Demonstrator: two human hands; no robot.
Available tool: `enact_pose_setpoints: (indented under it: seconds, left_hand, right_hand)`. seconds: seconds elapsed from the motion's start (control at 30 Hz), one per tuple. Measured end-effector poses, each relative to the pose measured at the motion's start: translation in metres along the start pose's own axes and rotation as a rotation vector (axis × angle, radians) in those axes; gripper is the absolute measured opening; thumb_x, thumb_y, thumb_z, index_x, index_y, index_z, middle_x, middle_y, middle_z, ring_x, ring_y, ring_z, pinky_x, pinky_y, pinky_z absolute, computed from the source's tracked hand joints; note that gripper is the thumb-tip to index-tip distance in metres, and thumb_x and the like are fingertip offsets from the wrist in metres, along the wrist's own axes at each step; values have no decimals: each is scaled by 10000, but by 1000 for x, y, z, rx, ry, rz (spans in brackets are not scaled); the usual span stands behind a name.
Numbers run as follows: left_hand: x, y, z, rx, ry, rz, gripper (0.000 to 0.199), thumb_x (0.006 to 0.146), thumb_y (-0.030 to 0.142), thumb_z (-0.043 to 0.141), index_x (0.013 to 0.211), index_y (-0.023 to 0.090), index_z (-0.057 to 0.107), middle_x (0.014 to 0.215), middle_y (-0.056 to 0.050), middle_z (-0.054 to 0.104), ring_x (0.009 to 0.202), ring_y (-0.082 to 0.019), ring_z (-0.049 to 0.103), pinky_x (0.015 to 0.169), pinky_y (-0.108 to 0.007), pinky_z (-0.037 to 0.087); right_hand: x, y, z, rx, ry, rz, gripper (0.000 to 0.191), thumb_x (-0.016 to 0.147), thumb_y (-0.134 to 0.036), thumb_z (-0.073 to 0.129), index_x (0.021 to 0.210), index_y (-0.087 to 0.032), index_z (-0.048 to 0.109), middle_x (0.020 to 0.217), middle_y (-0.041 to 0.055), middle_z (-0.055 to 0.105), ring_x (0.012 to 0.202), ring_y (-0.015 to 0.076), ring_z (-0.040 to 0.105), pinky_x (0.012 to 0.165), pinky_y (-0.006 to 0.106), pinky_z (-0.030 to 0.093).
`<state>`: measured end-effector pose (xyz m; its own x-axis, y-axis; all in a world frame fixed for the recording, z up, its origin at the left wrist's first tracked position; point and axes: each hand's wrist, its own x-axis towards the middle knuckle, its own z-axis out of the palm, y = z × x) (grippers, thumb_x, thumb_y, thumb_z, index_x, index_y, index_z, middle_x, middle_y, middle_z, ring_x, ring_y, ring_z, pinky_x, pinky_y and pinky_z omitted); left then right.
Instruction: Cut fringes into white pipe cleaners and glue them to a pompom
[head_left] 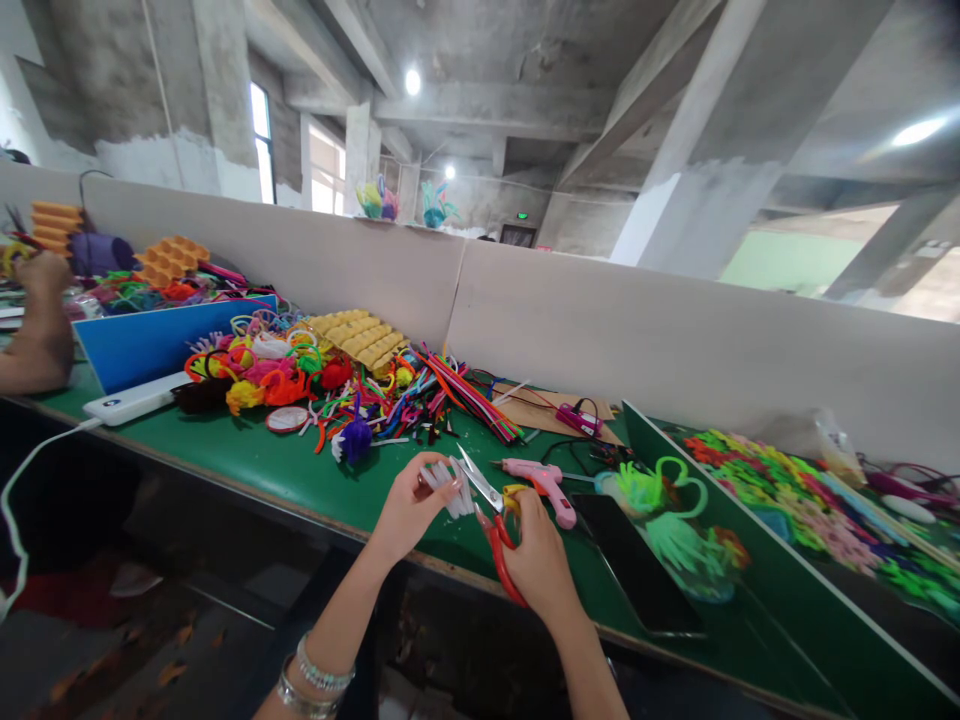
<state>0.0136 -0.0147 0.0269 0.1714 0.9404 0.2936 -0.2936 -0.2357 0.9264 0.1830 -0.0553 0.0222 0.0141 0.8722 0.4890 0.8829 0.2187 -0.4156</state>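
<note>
Left hand (405, 508): closed on a bundle of white strips (460, 494), apparently pinched to keep them together beside the blades. Right hand (538, 560): held your yellow-handled scissors (490, 492), blades parted toward the bundle. Red-handled pliers (496, 550): lay against that hand; whether you gripped them too could not be told. Just beyond: pink glue gun (549, 482), seemingly kept within reach on the worktop (300, 485). Hidden: strip portions behind your left fingers. Cut off: co-worker's arm (39, 325), far left.

Blue upright board (172, 345). In front of it, a white, corded device (139, 398), possibly a power strip; left of it, another person's forearm (41, 325).
</note>
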Motion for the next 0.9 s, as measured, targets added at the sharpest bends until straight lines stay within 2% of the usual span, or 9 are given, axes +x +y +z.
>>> enact_pose_setpoints:
  seconds: [0.9]
  left_hand:
    - [-1, 1, 1, -42, 12, -7, 323, 634, 337, 662, 859, 167, 506, 640, 49, 522, 568, -83, 522, 586, -208, 464]
  right_hand:
    - [-1, -7, -5, 44, -28, 33, 237, 750, -425, 472, 858, -222, 414, 821, 34, 549, 739, 189, 547, 628, 306, 423]
